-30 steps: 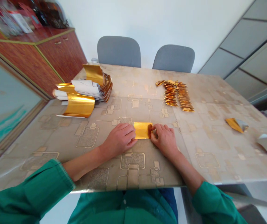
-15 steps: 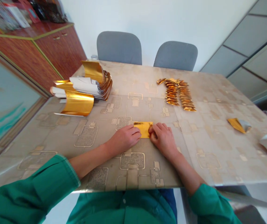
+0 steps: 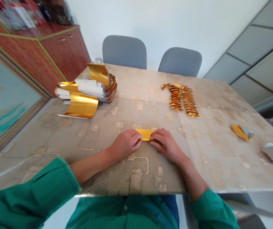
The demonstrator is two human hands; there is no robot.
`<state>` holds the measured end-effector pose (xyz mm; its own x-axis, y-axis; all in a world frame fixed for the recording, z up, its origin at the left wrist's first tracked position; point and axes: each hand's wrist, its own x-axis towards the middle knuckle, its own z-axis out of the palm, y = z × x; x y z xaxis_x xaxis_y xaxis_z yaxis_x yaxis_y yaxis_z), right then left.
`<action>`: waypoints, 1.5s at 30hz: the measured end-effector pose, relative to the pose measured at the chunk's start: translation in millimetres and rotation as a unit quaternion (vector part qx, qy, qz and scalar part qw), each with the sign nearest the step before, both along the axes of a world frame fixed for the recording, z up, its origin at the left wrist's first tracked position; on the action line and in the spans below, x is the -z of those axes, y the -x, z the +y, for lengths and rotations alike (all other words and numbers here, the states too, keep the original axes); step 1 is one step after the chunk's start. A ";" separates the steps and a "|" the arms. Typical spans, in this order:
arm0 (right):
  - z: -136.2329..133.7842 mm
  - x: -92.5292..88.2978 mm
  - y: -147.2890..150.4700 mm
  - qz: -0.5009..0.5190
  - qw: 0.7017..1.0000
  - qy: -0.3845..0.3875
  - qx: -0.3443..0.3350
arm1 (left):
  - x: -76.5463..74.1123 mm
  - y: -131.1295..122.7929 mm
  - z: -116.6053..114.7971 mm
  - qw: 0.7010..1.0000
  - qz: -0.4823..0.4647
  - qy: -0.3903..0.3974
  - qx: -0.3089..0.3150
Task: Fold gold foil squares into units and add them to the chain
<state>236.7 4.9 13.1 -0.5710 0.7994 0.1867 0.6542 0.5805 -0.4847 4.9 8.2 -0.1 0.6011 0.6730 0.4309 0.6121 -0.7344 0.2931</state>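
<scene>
A beige patterned tabletop (image 3: 212,165) is spread before the person, and a narrow gold foil strip (image 3: 145,134) is lying on it between both hands, its long axis running sideways across the body. Its opposite ends are pressed by the curled left hand (image 3: 125,144) and right hand (image 3: 167,145) (whether it is truly gripped cannot be told).

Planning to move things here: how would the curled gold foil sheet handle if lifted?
The curled gold foil sheet looks thin, so it is probably light and bends easily. Its glossy face may be slippery, and resting on its curved edges, it could rock or slide if pushed.
</scene>
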 end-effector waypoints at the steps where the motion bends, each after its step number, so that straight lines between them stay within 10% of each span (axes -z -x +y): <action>1: 1.2 1.7 -0.9 0.015 1.000 0.006 -0.005 | -1.6 0.9 -0.8 1.000 0.006 0.003 -0.003; 24: 21.6 1.8 8.6 0.028 0.989 0.061 0.132 | 4.0 6.8 10.8 0.991 -0.021 0.088 -0.102; 35: 22.2 10.7 8.1 -0.044 0.990 0.014 0.134 | -8.6 1.7 -4.4 0.998 0.057 -0.025 -0.011; 45: 18.4 10.3 9.4 -0.060 0.987 -0.008 0.148 | 11.5 -2.7 -24.4 0.991 0.121 0.042 0.025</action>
<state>227.3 23.3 2.8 -0.3314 0.9321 0.1462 0.8486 0.3622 -0.3857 7.6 -16.1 -11.6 0.7132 0.6678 0.2133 0.6363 -0.7443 0.2029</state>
